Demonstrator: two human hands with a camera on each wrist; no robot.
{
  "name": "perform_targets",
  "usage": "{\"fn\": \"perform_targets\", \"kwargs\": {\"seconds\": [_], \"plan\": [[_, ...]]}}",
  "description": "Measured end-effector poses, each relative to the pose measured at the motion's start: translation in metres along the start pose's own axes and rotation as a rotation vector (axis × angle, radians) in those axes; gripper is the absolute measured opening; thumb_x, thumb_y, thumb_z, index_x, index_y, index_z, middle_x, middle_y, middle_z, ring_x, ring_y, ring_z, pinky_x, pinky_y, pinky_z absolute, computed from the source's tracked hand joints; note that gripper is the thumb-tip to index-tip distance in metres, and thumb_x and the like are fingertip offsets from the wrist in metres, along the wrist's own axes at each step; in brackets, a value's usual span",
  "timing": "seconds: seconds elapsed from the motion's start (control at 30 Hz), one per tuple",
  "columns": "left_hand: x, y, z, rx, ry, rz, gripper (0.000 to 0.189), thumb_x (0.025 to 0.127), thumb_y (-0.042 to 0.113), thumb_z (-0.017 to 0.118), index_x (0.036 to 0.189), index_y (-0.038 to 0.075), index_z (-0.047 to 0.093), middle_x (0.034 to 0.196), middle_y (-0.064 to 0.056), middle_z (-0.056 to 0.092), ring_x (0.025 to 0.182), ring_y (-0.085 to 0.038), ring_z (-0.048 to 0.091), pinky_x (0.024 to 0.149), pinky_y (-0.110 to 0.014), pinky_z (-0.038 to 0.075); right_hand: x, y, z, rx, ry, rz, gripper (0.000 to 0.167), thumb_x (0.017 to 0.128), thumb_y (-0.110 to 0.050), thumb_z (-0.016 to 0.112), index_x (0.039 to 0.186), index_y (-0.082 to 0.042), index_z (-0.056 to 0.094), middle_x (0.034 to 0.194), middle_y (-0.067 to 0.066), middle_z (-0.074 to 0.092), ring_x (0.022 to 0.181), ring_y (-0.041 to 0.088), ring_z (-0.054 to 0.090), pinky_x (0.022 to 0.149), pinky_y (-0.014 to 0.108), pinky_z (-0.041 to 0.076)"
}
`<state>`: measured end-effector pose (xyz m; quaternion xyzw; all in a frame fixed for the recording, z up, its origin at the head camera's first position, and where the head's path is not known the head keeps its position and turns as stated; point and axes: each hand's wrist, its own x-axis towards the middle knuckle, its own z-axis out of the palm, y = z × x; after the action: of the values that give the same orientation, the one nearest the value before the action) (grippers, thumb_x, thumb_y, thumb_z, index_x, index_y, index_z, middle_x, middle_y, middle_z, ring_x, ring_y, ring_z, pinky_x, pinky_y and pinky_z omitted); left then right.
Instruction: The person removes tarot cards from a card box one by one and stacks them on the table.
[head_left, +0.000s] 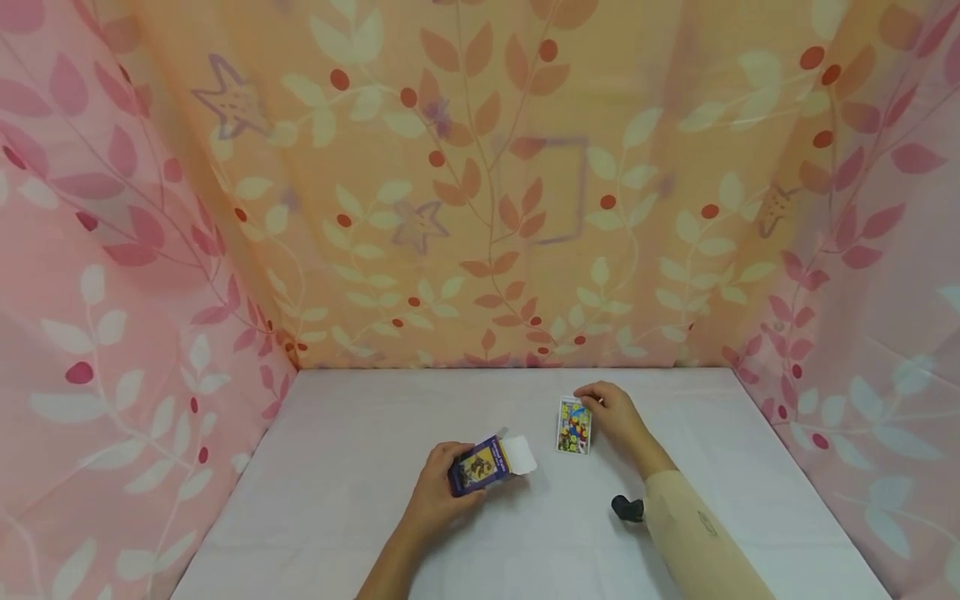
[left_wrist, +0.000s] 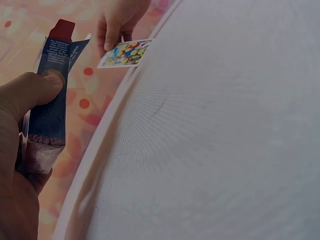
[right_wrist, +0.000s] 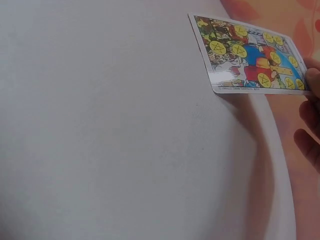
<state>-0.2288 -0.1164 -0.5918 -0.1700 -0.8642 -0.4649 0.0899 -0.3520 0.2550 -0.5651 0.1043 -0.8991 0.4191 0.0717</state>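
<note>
Tabletop [head_left: 337, 500] is white, spreading around the box [head_left: 480, 467]; beyond the box, orange drape [head_left: 487, 167] with leaves, red dots, drawn stars; off to the box's left and right, pink leafy drapes [head_left: 90, 333]. Box is dark blue with a yellow picture panel, tilted in the left hand [head_left: 442, 483], thumb and fingers curled around its sides, white flap [head_left: 521, 455] sticking out at its right end. Black object [head_left: 627, 508], kind unclear, sits right of the box and nearer the person, partly hidden by the beige sleeve [head_left: 697, 525]. Card [head_left: 574, 427], picture side showing, is right of the box and a bit farther from the person, apart from it; right hand [head_left: 611, 410] pinches its far end between thumb and fingers. Card touching tabletop or not: can't tell. Left wrist view alone gives the box's narrow side with small pale print, thumb pressed on it, plus a red tab [left_wrist: 62, 30] sticking up. Right wrist view alone resolves stars in the card's yellow discs, fine print along one border, and a lower fingertip [right_wrist: 306, 143] off the card.
</note>
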Motion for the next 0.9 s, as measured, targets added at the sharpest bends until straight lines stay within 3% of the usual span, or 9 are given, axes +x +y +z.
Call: {"fn": "perform_targets", "kwargs": {"seconds": [0.5,0.9], "plan": [[-0.002,0.001,-0.001,-0.020,-0.020,0.006,0.076,0.073,0.030,0.093,0.139,0.030,0.054,0.135,0.008,0.050,0.124,-0.014,0.052,0.110,-0.046,0.047,0.014,0.019,0.011,0.025,-0.043,0.002,0.016,0.103,-0.014,0.062,0.111,-0.010,0.075,0.113,0.009,0.071,0.117,0.033,0.059,0.103,0.054,0.046],[-0.003,0.000,-0.001,-0.022,-0.022,0.017,0.074,0.074,0.031,0.092,0.138,0.033,0.055,0.134,0.009,0.051,0.123,-0.013,0.053,0.109,-0.045,0.048,0.023,0.028,0.022,-0.099,-0.101,-0.070,0.014,0.100,-0.009,0.064,0.106,-0.014,0.076,0.109,0.005,0.072,0.112,0.030,0.060,0.104,0.054,0.045]]}}
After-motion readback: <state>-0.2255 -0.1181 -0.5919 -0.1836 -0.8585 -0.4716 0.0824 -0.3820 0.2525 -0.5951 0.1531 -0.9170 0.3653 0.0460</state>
